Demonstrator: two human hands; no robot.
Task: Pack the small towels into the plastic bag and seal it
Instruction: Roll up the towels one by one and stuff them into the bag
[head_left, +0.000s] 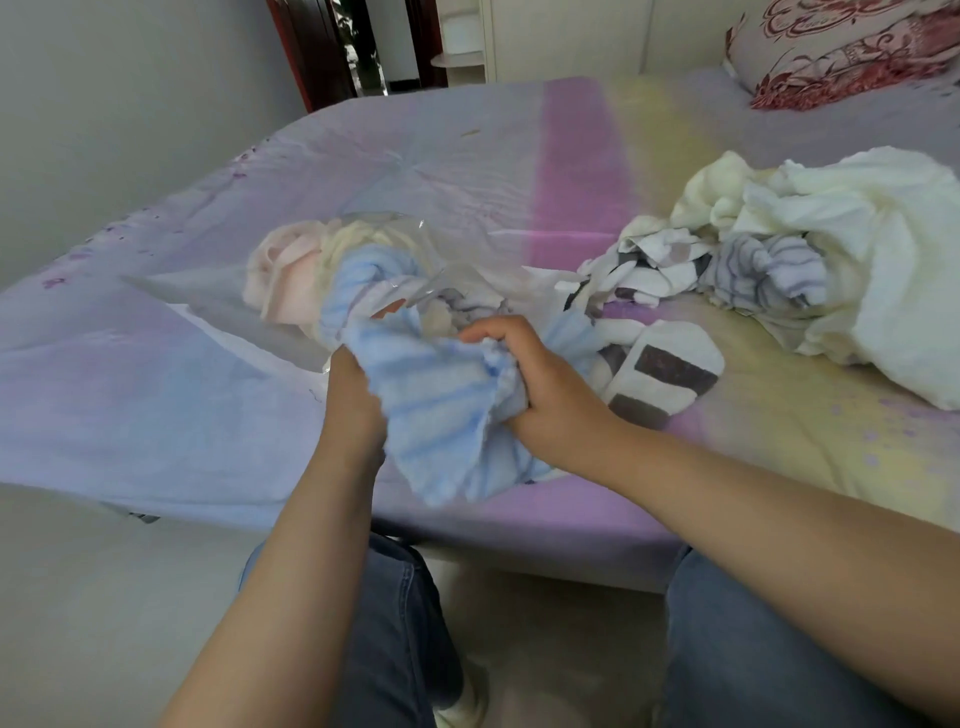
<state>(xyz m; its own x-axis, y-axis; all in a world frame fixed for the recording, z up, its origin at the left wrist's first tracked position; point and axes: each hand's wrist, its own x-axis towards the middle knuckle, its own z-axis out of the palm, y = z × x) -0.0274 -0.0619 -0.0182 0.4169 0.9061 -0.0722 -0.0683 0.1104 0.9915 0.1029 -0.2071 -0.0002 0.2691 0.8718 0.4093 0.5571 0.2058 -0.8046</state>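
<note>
A person sits at the near edge of a bed (156, 405) spread with a pastel sheet, gripping a blue striped towel (441, 410) with both hands: the left hand (353, 400) at its left side, the right hand (540, 384) bunching its right side. The towel's far end reaches into a clear plastic bag (395, 244) lying just beyond the hands, which already holds a pink towel (285, 275) and a pale yellow one. A pile of towels (810, 270), white and grey-striped, lies toward the right edge, and a red patterned pillow (841, 47) sits at the far right corner.

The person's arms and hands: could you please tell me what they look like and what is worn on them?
Both arms are bare to the frame edge, with no sleeves visible. The left hand and right hand show no gloves, rings, watch or bracelet.
</note>
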